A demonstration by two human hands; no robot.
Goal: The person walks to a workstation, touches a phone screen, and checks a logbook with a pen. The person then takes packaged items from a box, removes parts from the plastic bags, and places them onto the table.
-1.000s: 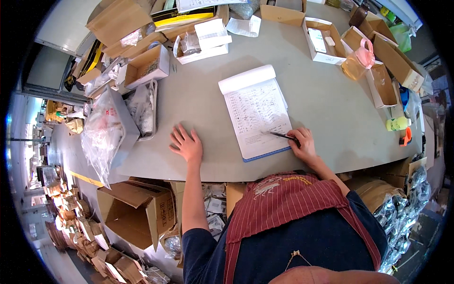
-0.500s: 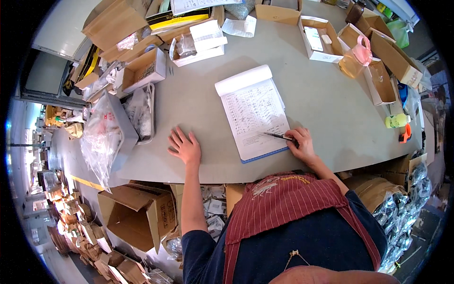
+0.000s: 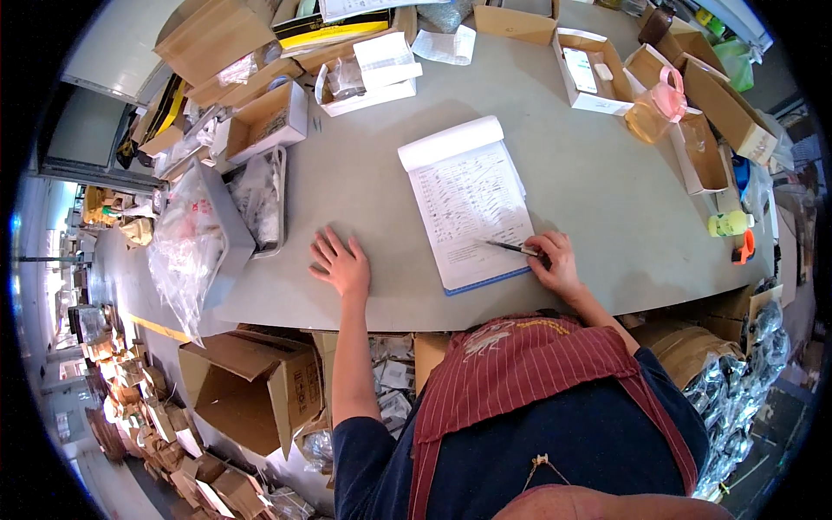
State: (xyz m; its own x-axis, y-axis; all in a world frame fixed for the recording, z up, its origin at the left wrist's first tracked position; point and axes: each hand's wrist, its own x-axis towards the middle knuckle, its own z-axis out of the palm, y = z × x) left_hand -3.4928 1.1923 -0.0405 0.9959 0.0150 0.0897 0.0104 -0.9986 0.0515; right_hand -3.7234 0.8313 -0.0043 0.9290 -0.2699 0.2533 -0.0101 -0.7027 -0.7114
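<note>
On the grey tabletop lies a clipboard (image 3: 488, 285) with a blue lower edge, carrying a pad of paper (image 3: 468, 204) covered in handwritten rows. The top sheet is folded back over its upper end. My right hand (image 3: 555, 263) rests at the lower right corner of the pad, its fingers closed round a dark pen (image 3: 513, 248). The pen's tip points left over the lower part of the page; whether it touches the paper I cannot tell. My left hand (image 3: 341, 262) lies flat on the table, left of the pad, fingers spread and holding nothing.
To the left stands a grey bin (image 3: 232, 251) with clear plastic bags, beside a tray (image 3: 282, 199). Small boxes line the far side. At right are a box with a phone (image 3: 579, 69), a pink-lidded jug (image 3: 656, 108), a yellow-green bottle (image 3: 730, 224) and orange tape (image 3: 744, 247).
The view has shifted slightly, so the table's things sit a little differently in the picture. Both hands and the pen keep nearly the same places.
</note>
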